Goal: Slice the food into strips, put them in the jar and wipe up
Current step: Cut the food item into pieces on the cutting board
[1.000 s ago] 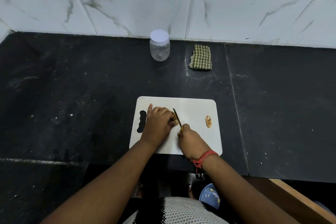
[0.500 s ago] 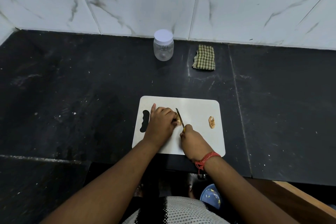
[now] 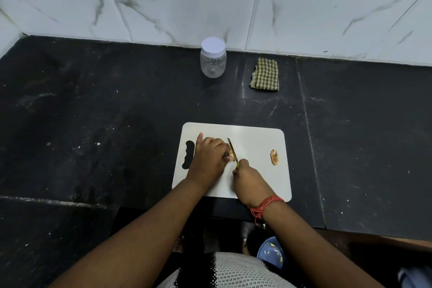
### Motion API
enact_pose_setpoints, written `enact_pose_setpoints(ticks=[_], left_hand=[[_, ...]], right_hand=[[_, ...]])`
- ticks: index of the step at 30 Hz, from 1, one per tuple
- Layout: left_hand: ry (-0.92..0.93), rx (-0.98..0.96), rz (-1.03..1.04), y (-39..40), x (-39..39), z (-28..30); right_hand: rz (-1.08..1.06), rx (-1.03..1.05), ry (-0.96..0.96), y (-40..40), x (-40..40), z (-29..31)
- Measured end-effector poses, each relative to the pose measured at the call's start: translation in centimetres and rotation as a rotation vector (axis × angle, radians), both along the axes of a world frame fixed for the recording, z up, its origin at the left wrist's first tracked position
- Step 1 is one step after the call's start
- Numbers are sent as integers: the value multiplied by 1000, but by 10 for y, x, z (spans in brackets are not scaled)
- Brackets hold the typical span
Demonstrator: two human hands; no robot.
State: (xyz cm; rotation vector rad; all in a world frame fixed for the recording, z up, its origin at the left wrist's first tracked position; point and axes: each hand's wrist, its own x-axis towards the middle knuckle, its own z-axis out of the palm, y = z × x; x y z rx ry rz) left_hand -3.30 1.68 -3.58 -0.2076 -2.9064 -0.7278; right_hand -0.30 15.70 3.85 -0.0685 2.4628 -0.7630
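1. The food (image 3: 231, 152) sits on the white cutting board (image 3: 254, 140), pinned under my left hand's (image 3: 208, 158) curled fingers.
2. My right hand (image 3: 249, 180) grips the knife (image 3: 233, 151), blade against the food.
3. 1 cut piece (image 3: 274, 157) lies at 3 o'clock.
4. The lidded jar (image 3: 213, 58) stands at 12 o'clock, the checked cloth (image 3: 265, 74) at 1 o'clock.

No legible text or labels.

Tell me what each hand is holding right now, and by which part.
The right hand grips a small thin-bladed knife by its yellow handle. The left hand pins a tan piece of food on the white cutting board under its fingertips.
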Motion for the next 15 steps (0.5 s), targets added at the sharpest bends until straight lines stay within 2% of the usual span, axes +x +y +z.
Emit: enact_pose_setpoints(ticks=[15], left_hand=[[15,-13,-25,1,0,-6]], right_hand=[[22,113,-93,-9,-10,-2]])
